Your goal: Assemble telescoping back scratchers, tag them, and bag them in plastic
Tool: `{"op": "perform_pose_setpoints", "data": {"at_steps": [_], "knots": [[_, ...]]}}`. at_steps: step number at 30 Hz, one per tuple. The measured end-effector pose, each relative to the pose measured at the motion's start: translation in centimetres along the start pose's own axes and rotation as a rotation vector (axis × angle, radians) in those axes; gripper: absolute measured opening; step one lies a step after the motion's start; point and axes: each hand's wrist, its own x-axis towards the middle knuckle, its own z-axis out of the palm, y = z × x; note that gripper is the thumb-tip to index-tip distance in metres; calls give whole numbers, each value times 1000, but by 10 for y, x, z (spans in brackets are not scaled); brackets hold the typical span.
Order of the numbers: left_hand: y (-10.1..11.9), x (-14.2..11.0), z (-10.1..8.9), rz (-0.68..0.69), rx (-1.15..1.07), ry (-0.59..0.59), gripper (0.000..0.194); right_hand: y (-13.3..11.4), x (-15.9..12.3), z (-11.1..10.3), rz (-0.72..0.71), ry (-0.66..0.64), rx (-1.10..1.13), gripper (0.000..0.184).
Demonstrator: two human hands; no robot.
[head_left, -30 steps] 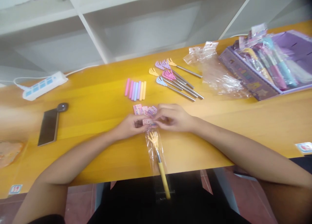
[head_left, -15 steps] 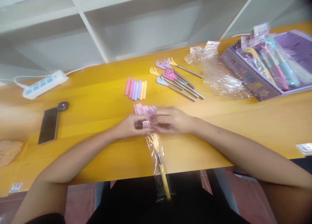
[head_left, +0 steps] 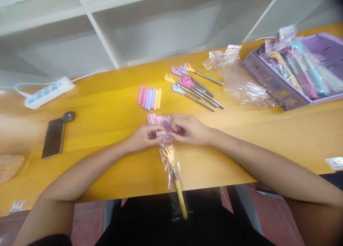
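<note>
Between my hands is the top of a clear plastic bag (head_left: pixel 164 164) with a pink header card (head_left: pixel 162 134). Inside the bag lies a back scratcher (head_left: pixel 179 192) with a yellow hand-shaped head and yellow handle; its lower end hangs past the table edge. My left hand (head_left: pixel 143 138) pinches the card's left side between thumb and fingers. My right hand (head_left: pixel 190 130) has its fingers curled, with the thumb at the card's right side. Just beyond my fingers lie several loose pink and purple cards (head_left: pixel 152 119).
Pastel handle tubes (head_left: pixel 149 99) lie in a row beyond the cards. Back scratcher rods (head_left: pixel 198 90) with coloured heads lie to their right, beside empty bags (head_left: pixel 241 81). A purple box (head_left: pixel 278 83) holds packed scratchers. At left are a phone (head_left: pixel 53 138), a mouse (head_left: pixel 69 116) and a power strip (head_left: pixel 49 92).
My right hand has shifted slightly up, its thumb and fingers spreading apart, so more of the header card shows. My left hand keeps its hold; the bagged scratcher has barely moved.
</note>
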Motion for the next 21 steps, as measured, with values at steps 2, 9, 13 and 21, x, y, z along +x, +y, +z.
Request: {"op": "perform_pose_setpoints", "data": {"at_steps": [2, 9, 13, 21], "knots": [[1, -1, 1, -7, -17, -3, 30, -1, -1, 1, 111, -47, 34, 36], [-3, -4, 4, -27, -31, 20, 25, -4, 2, 2, 215, -194, 60, 39], [-2, -4, 5, -33, -49, 34, 27, -6, 5, 0, 180, -252, 33, 39], [-2, -5, 5, -59, -80, 51, 30, -8, 6, -2, 199, -317, 77, 39]]}}
